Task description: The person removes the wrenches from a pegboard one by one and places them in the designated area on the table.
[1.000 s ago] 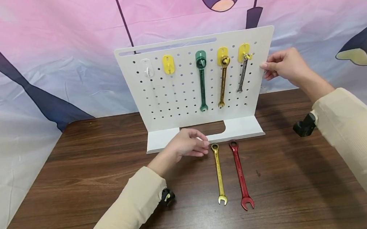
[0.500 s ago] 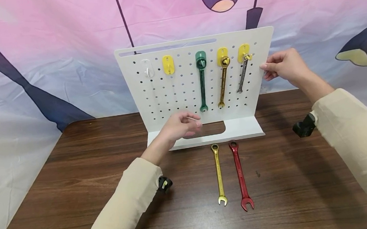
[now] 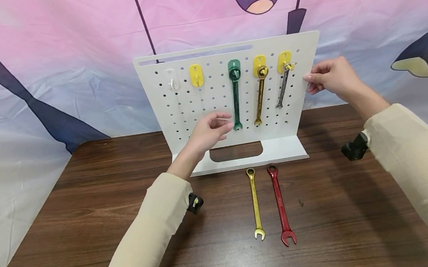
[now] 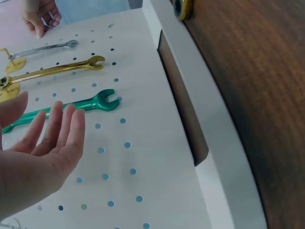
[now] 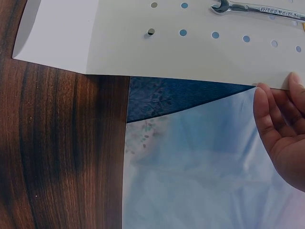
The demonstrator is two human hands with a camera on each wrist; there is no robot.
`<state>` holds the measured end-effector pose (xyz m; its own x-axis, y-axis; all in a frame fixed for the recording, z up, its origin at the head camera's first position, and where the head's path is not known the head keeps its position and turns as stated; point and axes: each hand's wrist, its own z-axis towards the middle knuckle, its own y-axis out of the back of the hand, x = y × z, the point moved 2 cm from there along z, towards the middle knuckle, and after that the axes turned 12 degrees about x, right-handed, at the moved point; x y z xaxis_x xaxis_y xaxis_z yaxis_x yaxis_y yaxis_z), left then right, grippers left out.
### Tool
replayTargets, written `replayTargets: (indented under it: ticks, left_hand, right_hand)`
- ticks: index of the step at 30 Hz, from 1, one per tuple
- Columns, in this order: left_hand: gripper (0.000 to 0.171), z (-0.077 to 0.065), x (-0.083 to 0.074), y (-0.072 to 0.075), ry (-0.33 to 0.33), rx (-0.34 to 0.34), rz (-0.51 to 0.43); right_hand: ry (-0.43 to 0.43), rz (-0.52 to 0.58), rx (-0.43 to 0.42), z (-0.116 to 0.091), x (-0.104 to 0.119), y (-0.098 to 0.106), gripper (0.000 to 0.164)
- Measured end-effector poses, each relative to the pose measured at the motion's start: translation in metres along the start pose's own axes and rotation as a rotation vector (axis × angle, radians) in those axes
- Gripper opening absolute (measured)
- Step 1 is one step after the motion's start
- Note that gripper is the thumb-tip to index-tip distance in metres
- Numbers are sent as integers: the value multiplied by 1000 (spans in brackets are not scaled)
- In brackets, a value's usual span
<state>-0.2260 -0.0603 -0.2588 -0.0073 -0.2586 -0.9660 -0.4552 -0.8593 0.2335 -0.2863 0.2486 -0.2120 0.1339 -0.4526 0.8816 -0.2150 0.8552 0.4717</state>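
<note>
From my head view, the green wrench hangs by its ring end from a green hook near the middle of the frame, its open end pointing down. My left hand is just left of that lower end, released, with fingers loosely bent; in the left wrist view they overlap the shaft, and I cannot tell whether they touch it. The white pegboard behind it stands upright at the centre, and my right hand, right of centre, pinches its right edge between thumb and fingers.

To the right of the green wrench, I see a gold wrench and a smaller silver wrench hanging from yellow hooks. In the board's upper left are a clear hook and another yellow hook.

At lower centre, a yellow wrench and a longer red wrench lie side by side, apart, on the dark wood bench, open ends towards me. A pink and blue printed cloth fills the top of the frame.
</note>
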Motion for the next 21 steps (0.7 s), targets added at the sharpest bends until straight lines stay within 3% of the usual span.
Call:
replayTargets:
  ticks: [12, 21]
  left_hand:
    - [36, 14, -17, 2, -86, -64, -46]
    - [38, 19, -28, 2, -92, -75, -23]
  right_hand:
    - [-7, -3, 2, 0, 0, 0, 13]
    - [-4, -11, -4, 0, -1, 0, 16]
